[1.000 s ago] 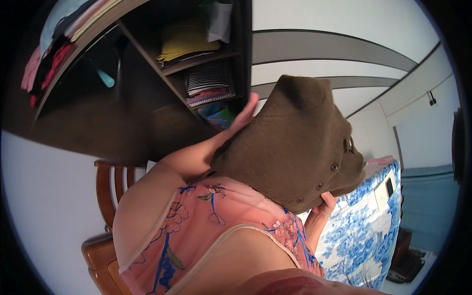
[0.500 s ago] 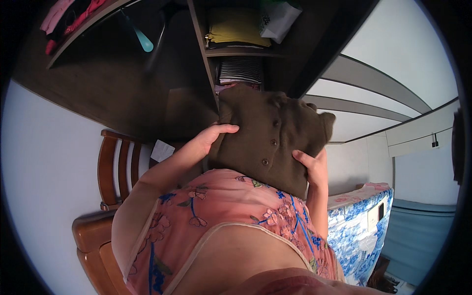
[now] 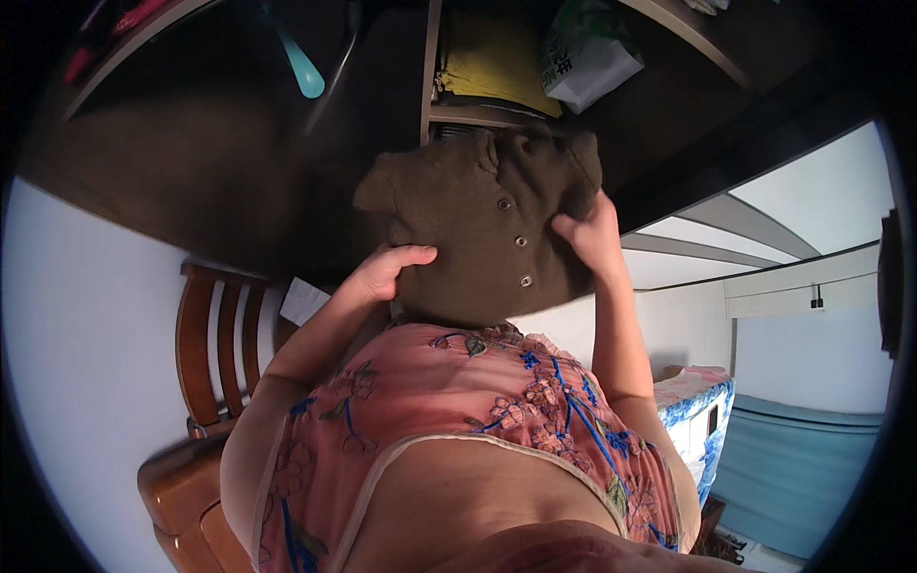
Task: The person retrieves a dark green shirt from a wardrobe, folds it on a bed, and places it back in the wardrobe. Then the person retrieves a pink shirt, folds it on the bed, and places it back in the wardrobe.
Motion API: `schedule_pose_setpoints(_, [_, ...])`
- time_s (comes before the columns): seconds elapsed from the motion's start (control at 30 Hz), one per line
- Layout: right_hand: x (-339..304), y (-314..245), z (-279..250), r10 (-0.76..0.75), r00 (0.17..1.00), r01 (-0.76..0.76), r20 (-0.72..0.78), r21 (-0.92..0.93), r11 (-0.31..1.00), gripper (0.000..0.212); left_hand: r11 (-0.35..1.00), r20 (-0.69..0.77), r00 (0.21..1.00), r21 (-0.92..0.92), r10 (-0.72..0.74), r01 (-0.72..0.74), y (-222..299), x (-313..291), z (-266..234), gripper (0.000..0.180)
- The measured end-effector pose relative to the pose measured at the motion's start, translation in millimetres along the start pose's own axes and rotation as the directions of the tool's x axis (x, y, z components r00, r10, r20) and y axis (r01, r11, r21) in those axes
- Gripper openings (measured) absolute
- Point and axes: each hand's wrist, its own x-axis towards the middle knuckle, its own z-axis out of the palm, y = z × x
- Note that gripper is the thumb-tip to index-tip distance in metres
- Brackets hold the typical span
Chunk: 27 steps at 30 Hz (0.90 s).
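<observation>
A folded dark olive-brown buttoned top (image 3: 458, 229) is held up in front of my body by both hands, with a row of buttons facing me. My left hand (image 3: 385, 271) grips its left edge, thumb on top and the other fingers out of sight beneath. At the opposite edge my right hand (image 3: 594, 239) holds it the same way, a little farther from me. The far end of the top reaches the front of an open wardrobe and covers part of a lower shelf compartment.
Yellow folded clothes (image 3: 492, 69) and a white and green plastic bag (image 3: 590, 62) occupy a wardrobe compartment. A teal paddle-ended object (image 3: 303, 74) hangs at left. A wooden chair (image 3: 196, 349) stands left; a blue-and-white floral bed (image 3: 702, 420) lies at right.
The top has turned and moved left and farther from me, with my right hand moving up along its edge. Striped folded clothes on the lower shelf are now mostly hidden behind it.
</observation>
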Motion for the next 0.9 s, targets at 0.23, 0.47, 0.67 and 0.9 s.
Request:
schedule_pose_setpoints(0.23, [142, -55, 10, -0.382, 0.924, 0.298, 0.011, -0.645, 0.703, 0.044, 0.612, 0.037, 0.917, 0.734, 0.397, -0.295, 8, 85, 13, 0.04])
schedule_pose_setpoints(0.47, [279, -78, 57, -0.458, 0.879, 0.306, 0.131, -0.892, 0.332, 0.04, 0.337, 0.094, 0.682, 0.815, 0.725, -0.471, 68, 218, 26, 0.046])
schedule_pose_setpoints(0.67, [324, -55, 60, -0.788, 0.614, 0.541, 0.038, -0.747, 0.386, 0.028, 0.704, -0.33, 0.654, 0.542, 0.681, -0.459, 122, 346, 21, 0.048])
schedule_pose_setpoints(0.9, [147, 9, 44, -0.63, 0.777, 0.434, -0.009, -0.717, 0.546, 0.064, 0.825, -0.457, 0.739, -0.02, 0.495, -0.565, 150, 376, -3, 0.045])
